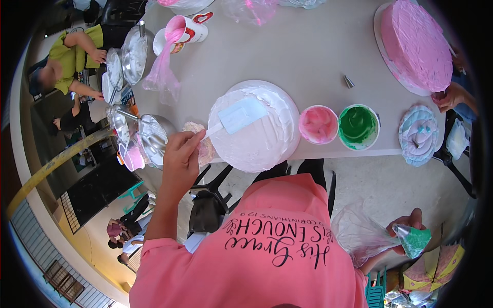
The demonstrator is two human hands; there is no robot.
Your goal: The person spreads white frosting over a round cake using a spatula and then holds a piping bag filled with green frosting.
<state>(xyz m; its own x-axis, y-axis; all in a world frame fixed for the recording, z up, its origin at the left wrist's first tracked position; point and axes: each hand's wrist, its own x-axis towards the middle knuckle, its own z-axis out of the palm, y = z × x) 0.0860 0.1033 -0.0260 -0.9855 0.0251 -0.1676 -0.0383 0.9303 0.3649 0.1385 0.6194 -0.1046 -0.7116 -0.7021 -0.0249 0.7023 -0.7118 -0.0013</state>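
My left hand [183, 156] pinches the pale handle of a spatula [242, 114]. Its light blue blade lies over the top of a round cake with white icing [252, 150], near the table edge. Out to the right, below table level, my right hand [410, 227] grips a clear plastic piping bag [412, 238] with green icing in its end; the bag's loose part hangs towards my shirt. Right of the cake stand a tub of pink icing [319, 125] and a tub of green icing [359, 127]. A metal piping nozzle [348, 81] lies beyond them.
A co-worker's hand [448, 98] is beside a large pink cake [418, 46]. A plate with pale blue icing [419, 134] sits at the right edge. Mugs [196, 30], one holding a pink piping bag [163, 73], stand back left; steel bowls [156, 134] and another person [69, 63] are further left.
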